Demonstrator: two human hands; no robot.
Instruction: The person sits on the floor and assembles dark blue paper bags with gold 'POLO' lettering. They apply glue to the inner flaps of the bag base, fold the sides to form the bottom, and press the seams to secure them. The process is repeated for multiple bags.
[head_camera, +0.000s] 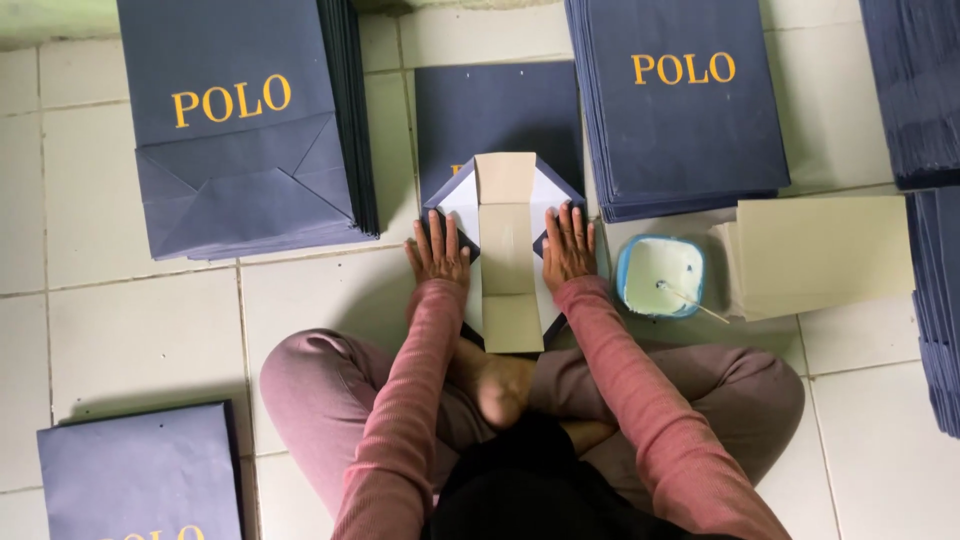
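Note:
A dark blue paper bag (497, 110) lies flat on the tiled floor in front of me, its bottom end spread open with white inner flaps showing. A beige card strip (507, 250) lies down the middle of that opened bottom. My left hand (437, 250) presses flat on the left flap. My right hand (568, 245) presses flat on the right flap, fingers spread. Neither hand grips anything. I sit cross-legged, one bare foot just below the bag.
A stack of finished blue bags (240, 130) lies at the upper left, another stack (680, 100) at the upper right, more (935, 300) along the right edge. A blue bowl of white glue with a stick (660, 275) sits beside a pile of beige cards (820, 255). One blue bag (140, 475) lies lower left.

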